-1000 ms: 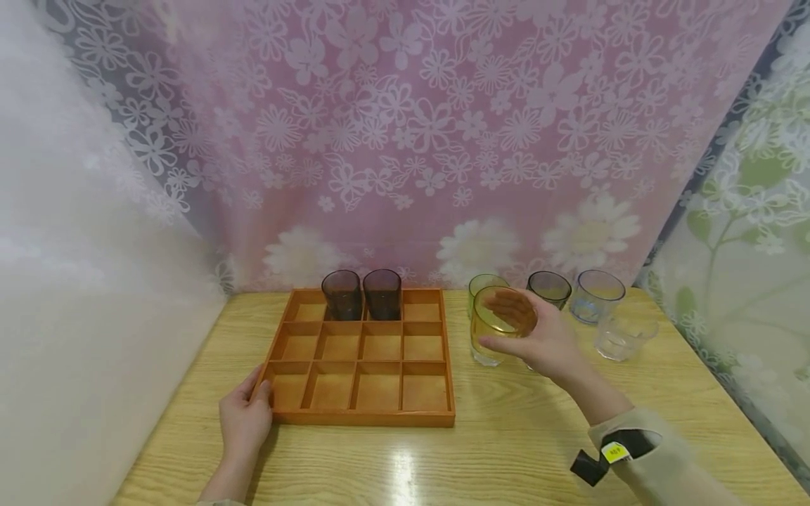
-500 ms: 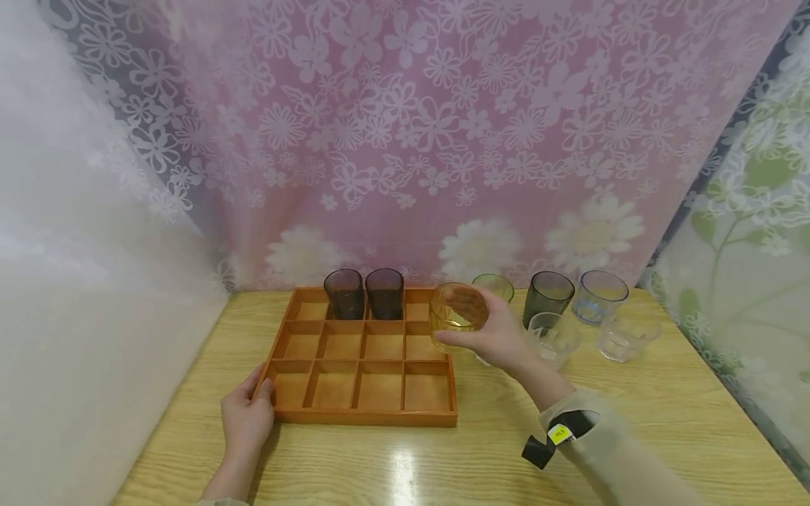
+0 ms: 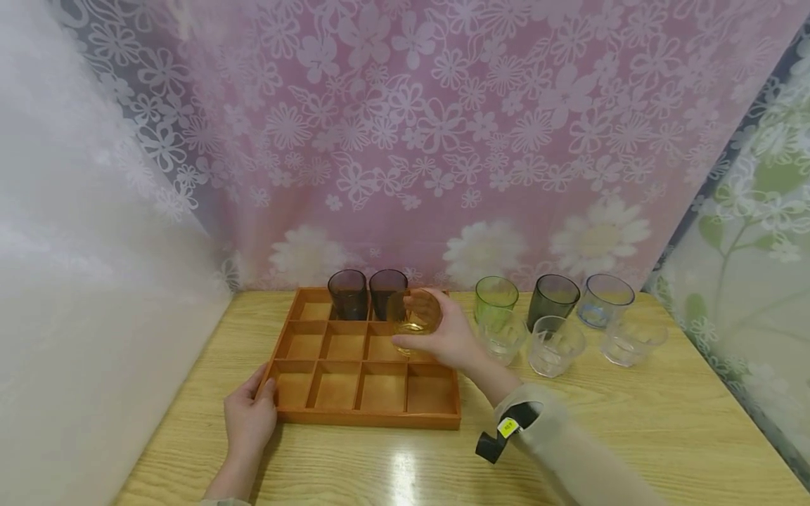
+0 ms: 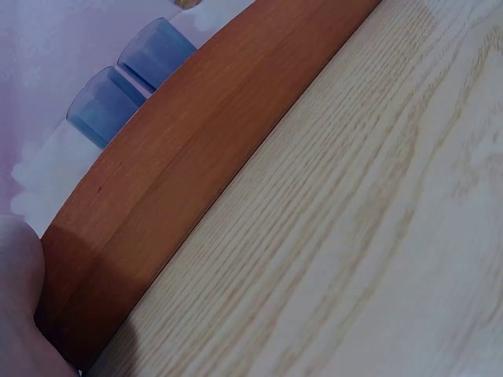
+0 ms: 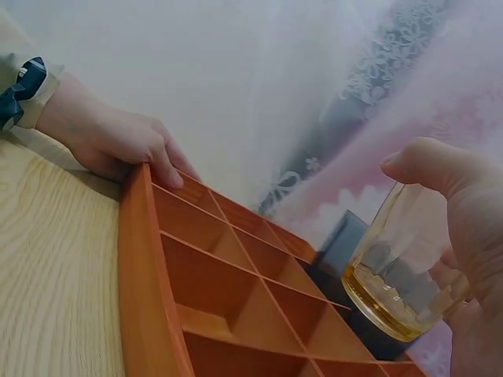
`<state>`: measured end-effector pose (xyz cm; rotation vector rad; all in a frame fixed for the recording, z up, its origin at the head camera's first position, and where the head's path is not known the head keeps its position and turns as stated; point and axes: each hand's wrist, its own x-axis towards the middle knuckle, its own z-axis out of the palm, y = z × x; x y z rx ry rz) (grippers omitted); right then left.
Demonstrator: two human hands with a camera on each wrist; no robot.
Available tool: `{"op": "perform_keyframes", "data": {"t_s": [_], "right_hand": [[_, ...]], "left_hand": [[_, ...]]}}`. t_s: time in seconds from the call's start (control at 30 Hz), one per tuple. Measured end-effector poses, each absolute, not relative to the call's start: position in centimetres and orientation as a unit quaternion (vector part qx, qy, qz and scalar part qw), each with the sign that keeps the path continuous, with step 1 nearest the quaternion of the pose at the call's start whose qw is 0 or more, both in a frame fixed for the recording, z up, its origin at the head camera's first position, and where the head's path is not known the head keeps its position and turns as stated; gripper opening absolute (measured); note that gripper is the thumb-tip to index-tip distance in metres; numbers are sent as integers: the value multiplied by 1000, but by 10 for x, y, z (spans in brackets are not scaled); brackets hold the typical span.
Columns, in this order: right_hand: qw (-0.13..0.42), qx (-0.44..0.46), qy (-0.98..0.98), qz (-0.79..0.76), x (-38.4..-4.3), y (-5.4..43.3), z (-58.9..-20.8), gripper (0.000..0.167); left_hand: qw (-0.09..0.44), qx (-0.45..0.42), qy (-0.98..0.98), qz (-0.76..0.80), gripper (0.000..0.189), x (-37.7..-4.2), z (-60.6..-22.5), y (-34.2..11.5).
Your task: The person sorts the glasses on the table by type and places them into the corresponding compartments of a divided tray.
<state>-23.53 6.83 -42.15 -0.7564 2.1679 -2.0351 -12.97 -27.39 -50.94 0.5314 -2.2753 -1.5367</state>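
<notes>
On the left, the left hand [image 3: 249, 419] rests on the near left corner of the orange divided tray [image 3: 354, 414], fingers hooked over its rim [image 5: 146, 179]; the tray looks stiff and light, and a hold at the corner should be enough to keep it from sliding on the smooth wooden counter [image 3: 392, 464]. Two dark glasses [image 3: 367, 294] stand side by side in the tray's back row. Just right of them, the right hand [image 3: 443, 337] is wrapped round the amber glass [image 3: 414, 314], thumb on one side and fingers on the other, holding it upright in the air above the right part of the tray, near the back row. It is a short, clear, yellow-tinted tumbler with a thick base [image 5: 385, 310]; I judge it rigid, rather heavy for its size, slick and breakable, so a grip round the middle of the wall suits it best. Farther right, a green glass [image 3: 495, 298], a dark one, a bluish one and three clear ones stand on the counter.
</notes>
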Motion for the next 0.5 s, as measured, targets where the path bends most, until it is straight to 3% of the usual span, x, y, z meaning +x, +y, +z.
{"op": "perform_keyframes", "data": {"t_s": [0.5], "right_hand": [[50,-253,708,-658,-245,11,-429,79]], "left_hand": [[165,190,-798,-548,42,-130,-510,-275]]}}
